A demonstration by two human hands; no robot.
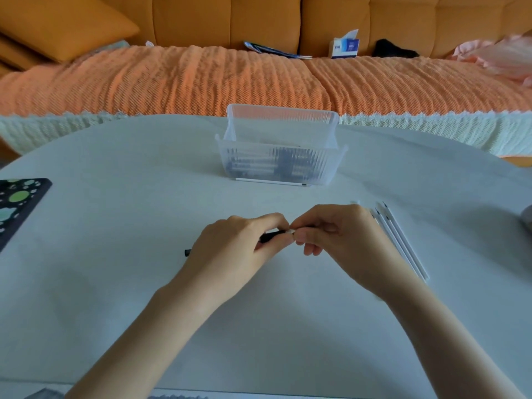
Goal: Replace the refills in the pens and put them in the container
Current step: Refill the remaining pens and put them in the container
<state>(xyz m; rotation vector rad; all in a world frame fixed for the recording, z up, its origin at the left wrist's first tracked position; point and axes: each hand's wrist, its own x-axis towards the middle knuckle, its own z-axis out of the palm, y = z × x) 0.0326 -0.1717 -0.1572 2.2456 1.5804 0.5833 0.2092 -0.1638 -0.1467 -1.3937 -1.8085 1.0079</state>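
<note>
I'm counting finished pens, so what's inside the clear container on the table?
Through the ribbed wall of the container, several pens lie flat inside, dark and pale parts showing. The ribbing blurs them, so an exact count can't be made. One white refill lies outside, along its front.

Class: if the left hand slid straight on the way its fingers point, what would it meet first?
The left hand points right along the pen, so it would meet the right hand almost at once.

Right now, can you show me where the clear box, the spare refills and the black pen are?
clear plastic container [280, 165]: head view, on its ribbed front wall.
spare refills [403, 240]: head view, mid-length on the white tubes beside the right hand.
black pen [272, 235]: head view, on the dark barrel between both hands.
</note>
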